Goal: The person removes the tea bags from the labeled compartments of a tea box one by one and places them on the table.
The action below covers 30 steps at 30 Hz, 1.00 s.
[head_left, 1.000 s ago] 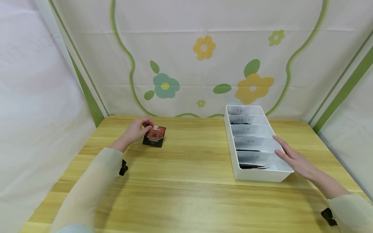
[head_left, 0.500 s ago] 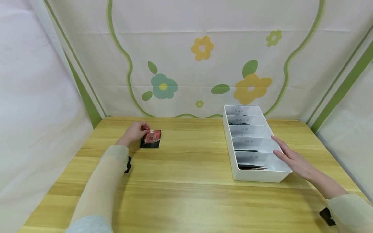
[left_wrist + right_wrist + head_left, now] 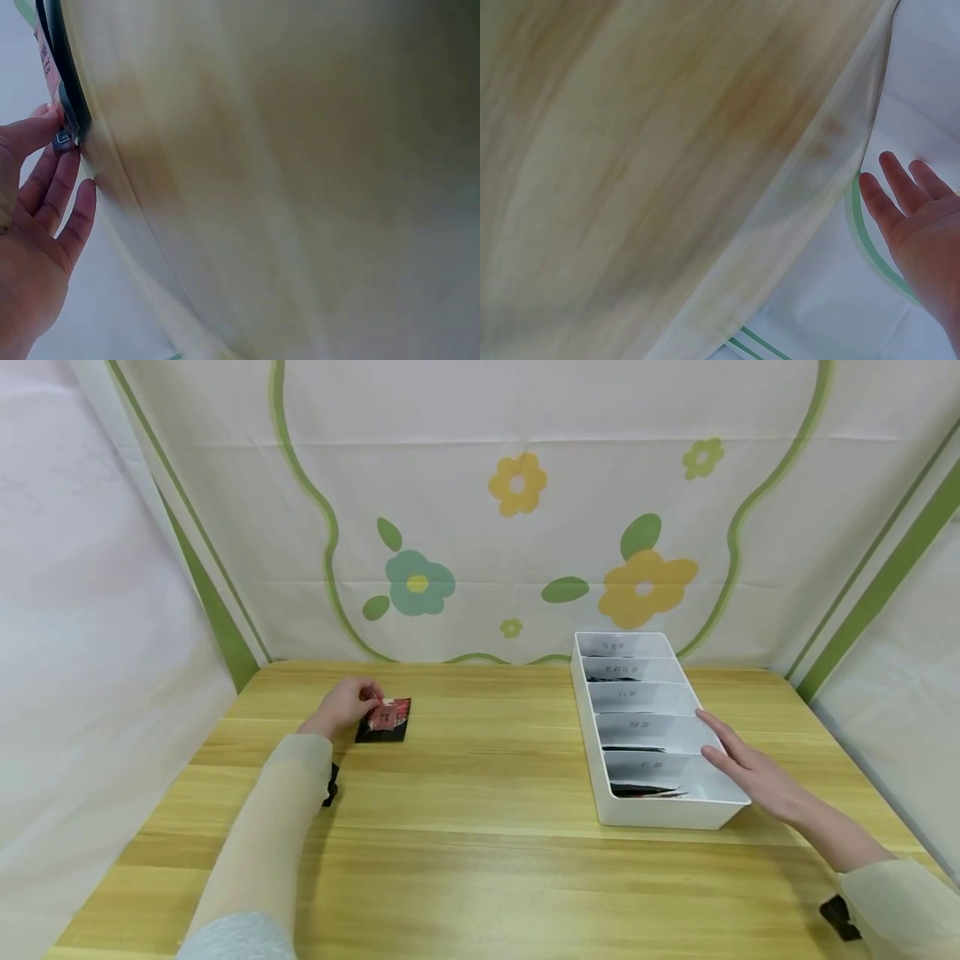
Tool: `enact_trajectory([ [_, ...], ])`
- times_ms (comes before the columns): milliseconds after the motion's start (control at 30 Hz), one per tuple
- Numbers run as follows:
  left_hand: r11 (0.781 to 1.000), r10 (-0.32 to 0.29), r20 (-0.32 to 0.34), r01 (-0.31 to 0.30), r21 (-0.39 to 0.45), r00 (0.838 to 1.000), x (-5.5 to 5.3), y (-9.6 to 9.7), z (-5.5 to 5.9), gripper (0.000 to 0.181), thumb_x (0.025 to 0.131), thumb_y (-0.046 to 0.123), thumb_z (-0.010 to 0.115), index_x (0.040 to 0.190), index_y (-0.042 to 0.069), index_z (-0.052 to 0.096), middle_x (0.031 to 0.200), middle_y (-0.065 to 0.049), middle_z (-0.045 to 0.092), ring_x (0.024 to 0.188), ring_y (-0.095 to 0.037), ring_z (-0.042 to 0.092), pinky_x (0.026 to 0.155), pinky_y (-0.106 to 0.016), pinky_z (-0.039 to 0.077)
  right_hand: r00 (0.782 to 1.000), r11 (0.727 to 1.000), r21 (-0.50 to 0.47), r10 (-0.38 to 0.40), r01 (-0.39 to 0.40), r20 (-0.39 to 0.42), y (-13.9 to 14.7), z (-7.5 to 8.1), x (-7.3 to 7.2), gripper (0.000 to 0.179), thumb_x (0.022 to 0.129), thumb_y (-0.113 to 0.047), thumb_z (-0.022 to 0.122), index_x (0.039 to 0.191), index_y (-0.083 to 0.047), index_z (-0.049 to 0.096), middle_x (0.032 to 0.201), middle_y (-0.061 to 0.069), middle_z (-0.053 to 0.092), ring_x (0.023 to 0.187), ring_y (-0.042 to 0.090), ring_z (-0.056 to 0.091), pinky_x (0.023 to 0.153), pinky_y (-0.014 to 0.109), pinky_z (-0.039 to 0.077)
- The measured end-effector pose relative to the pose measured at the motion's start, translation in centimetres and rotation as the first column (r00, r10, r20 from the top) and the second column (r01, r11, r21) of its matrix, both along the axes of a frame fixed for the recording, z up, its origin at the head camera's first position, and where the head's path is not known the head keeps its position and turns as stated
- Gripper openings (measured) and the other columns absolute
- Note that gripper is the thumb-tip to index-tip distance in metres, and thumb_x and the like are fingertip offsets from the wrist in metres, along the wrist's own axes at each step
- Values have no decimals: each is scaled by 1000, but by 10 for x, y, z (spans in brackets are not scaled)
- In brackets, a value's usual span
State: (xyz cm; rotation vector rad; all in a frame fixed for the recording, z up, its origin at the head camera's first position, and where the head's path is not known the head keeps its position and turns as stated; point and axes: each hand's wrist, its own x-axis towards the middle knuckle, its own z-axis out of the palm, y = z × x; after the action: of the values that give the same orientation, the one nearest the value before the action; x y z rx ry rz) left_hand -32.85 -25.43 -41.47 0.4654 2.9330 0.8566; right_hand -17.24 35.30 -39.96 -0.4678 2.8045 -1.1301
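At the table's left, a black and red tea sachet [image 3: 387, 727] lies flat or nearly so on the wood. My left hand [image 3: 347, 705] pinches its far left corner; in the left wrist view the thumb and a finger meet on the sachet [image 3: 75, 105] while the other fingers extend loosely. On the right stands a long white divided box [image 3: 660, 812] with labelled compartments. My right hand [image 3: 753, 772] rests against the box's right rim, its fingers extended. In the right wrist view those fingers [image 3: 881, 202] look straight, and the box does not show.
Dark sachets [image 3: 637, 791] lie in the nearest compartment, and thin dark edges show in some of the others. A wooden table [image 3: 465, 877] carries everything. White flowered cloth [image 3: 450, 510] closes off the back and both sides.
My left hand has lowered the sachet, which now lies flatter and slightly nearer and further left. The left forearm has swung a little to the right. My right hand stays at the box.
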Motion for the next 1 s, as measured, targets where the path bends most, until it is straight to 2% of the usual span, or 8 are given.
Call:
enact_trajectory([
  [400, 999, 39, 51, -40, 26, 998, -2, -1, -1, 12, 99, 5, 55, 102, 1, 66, 99, -14, 65, 93, -29, 60, 86, -46, 46, 1000, 1000, 12, -13, 13, 2, -1, 1, 0, 60, 107, -28, 37, 158, -21, 6, 157, 26, 9, 132, 60, 18, 93, 75, 21],
  [733, 998, 46, 23, -47, 49, 999, -4, 0, 4, 18, 99, 8, 56, 109, -1, 66, 104, -17, 65, 97, -32, 59, 86, -47, 46, 1000, 1000, 5, -15, 15, 2, -1, 1, 1, 61, 107, -28, 38, 158, -21, 6, 158, 25, 9, 132, 60, 18, 93, 75, 21],
  [1000, 998, 26, -26, -24, 58, 999, 0, 12, 17, 22, 100, 14, 57, 115, 0, 66, 108, -17, 63, 87, -29, 60, 80, -45, 47, 1000, 1000, 6, -17, 17, 1, -1, 1, 2, 60, 107, -28, 37, 158, -21, 6, 157, 26, 10, 132, 60, 19, 93, 75, 21],
])
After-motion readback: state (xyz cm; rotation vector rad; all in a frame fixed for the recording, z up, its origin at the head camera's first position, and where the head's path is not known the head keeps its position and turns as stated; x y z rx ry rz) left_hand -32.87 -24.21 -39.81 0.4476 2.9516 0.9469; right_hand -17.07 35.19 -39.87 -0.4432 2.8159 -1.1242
